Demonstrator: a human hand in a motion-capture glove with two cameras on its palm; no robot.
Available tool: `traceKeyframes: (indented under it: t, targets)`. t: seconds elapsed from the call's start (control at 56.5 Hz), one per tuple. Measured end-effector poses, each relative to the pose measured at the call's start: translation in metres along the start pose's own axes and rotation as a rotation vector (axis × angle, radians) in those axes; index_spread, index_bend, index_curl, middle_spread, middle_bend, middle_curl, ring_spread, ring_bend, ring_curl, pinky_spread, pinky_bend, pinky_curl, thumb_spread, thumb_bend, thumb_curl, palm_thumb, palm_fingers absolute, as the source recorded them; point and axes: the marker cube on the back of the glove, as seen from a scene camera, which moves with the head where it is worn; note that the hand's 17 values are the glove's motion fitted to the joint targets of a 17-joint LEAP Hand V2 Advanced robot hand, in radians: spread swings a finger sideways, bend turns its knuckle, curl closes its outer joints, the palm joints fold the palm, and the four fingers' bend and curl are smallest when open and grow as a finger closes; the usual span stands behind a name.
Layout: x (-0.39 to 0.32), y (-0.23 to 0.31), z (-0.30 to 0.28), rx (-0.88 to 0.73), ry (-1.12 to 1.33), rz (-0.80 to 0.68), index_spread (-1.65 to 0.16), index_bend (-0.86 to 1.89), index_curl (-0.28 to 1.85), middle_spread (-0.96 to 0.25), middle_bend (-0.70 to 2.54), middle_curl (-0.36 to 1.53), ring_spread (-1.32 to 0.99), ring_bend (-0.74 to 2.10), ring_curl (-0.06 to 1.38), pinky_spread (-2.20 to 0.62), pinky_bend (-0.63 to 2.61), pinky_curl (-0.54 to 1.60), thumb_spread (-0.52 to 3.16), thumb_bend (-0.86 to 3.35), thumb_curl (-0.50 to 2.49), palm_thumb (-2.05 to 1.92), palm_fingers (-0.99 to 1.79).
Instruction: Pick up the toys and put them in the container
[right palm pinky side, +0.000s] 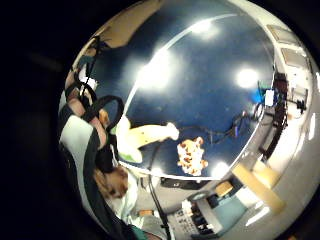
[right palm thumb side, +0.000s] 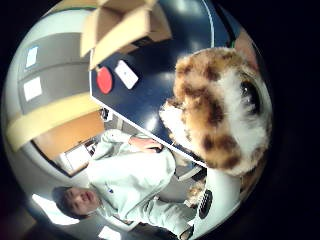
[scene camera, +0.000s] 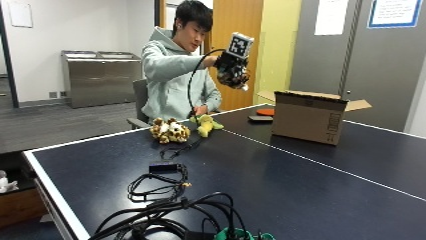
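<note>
In the outside view my gloved right hand (scene camera: 232, 67) is raised well above the table and grips a brown-spotted plush toy (scene camera: 238, 79). That toy (right palm thumb side: 220, 110) fills much of the thumb side palm view. A second spotted plush (scene camera: 168, 131) lies on the blue table (scene camera: 299, 185) near the person, with a yellow-green plush (scene camera: 207, 124) beside it. Both show below the palm: the spotted plush (right palm pinky side: 191, 156) and the yellow-green plush (right palm pinky side: 145, 135). An open cardboard box (scene camera: 309, 117) stands to the right across the white centre line; the box (right palm thumb side: 125, 27) also shows from the thumb side.
A red disc (scene camera: 266, 111) and a dark flat object (scene camera: 259, 118) lie behind the box; by the red disc (right palm thumb side: 104, 80) lies a white card (right palm thumb side: 126, 74). Black cables (scene camera: 160, 185) and a small black box (scene camera: 163, 168) spread over the near table.
</note>
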Motion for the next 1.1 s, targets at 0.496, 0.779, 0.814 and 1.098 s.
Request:
traceKeyframes:
  t: [0.496,0.779,0.814,1.098]
  targets:
    - [-0.104,-0.161,-0.106,0.712,-0.019,0.234,-0.28,0.19,0.18,-0.38,0.68,0.74,-0.35,1.17,0.54,-0.35,1.05,0.46,0.60,0.16,0.99,0.75,0.93]
    - [-0.105,-0.197,-0.030,0.539,-0.116,0.057,-0.25,0.12,0.20,-0.27,0.33,0.72,-0.26,0.97,0.54,-0.21,1.20,0.55,0.99,-0.09,0.79,0.30,-0.10]
    - [-0.101,-0.193,-0.030,0.546,-0.157,0.155,-0.23,0.12,0.19,-0.23,0.30,0.69,-0.22,0.87,0.49,-0.16,1.19,0.51,1.03,-0.09,0.74,0.23,-0.14]
    - [-0.075,-0.039,-0.015,0.494,-0.155,-0.002,-0.21,0.14,0.22,-0.05,0.17,0.57,-0.05,0.45,0.29,0.02,1.08,0.40,1.19,-0.03,0.53,0.06,-0.22]
